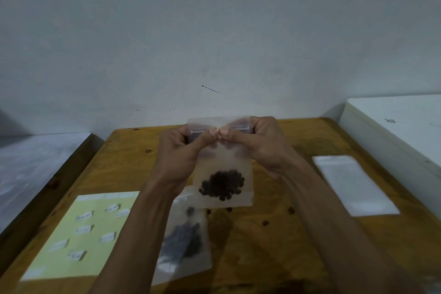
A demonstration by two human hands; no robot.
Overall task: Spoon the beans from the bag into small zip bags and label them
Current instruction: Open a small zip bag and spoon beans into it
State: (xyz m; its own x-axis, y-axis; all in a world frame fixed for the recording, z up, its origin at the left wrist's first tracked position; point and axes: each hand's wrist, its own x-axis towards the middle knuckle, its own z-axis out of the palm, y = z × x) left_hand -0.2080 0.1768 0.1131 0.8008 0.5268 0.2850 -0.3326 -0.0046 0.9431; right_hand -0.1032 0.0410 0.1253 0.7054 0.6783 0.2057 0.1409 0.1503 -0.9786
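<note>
The table (298, 234) filled the lower view, wooden and set against a plain wall. On its left lay a yellow sheet (71, 241) carrying small white labels (84, 229); their writing was too blurred to read. Right of centre lay a stack of empty bags (353, 184). Near the front edge, under the left forearm, the supply bag (183, 236) lay flat with dark beans inside, and a few loose beans (265, 223) sat on the wood beside it.

Held upright above the table was a small zip bag (223, 162), its beans (222, 185) heaped at the bottom. The left hand (181, 148) and right hand (257, 143) met at its top edge, thumbs touching side by side, each pinching the zip strip.

This looked like the sealing step. To do it well, the thumbs should probably press from the middle outward to each corner, with the bag kept upright so no bean slips into the track. No brand or print showed on either bag
</note>
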